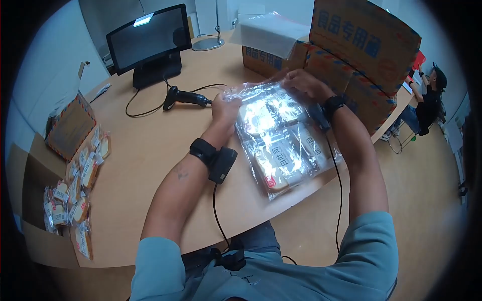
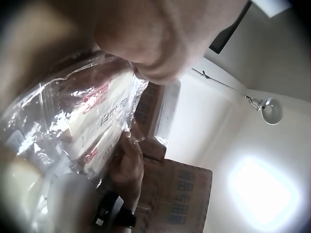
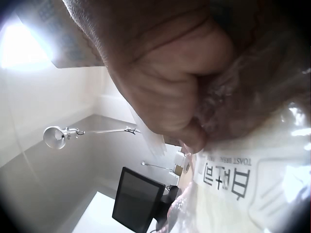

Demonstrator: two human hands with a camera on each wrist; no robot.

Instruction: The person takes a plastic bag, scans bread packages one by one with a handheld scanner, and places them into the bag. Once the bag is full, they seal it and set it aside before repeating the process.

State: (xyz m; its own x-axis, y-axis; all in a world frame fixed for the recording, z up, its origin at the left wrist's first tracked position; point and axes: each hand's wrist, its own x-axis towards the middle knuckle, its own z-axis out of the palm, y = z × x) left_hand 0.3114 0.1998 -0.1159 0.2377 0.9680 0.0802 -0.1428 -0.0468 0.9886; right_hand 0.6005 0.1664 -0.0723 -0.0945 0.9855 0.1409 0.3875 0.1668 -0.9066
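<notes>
A large clear plastic bag [image 1: 249, 145] full of several wrapped packs of white toast [image 1: 275, 159] lies near the table's front edge. At its far left corner my left hand [image 1: 227, 110] grips the plastic. My right hand [image 1: 304, 84] holds the far right part of the bag's open-end edge, fingers curled into the film. In the right wrist view, the right hand [image 3: 165, 87] bunches the plastic right above a toast pack [image 3: 223, 179] with printed lettering. The left wrist view shows the bag [image 2: 48, 111] stretched between both hands, with the left fingertips partly hidden.
A black barcode scanner [image 1: 186, 98] with its cable lies beyond my left hand, before a monitor [image 1: 150, 40]. Cardboard boxes [image 1: 351, 60] stand close behind my right hand. Loose toast packs [image 1: 80, 185] lie at the table's left end. Another person [image 1: 431, 95] sits at far right.
</notes>
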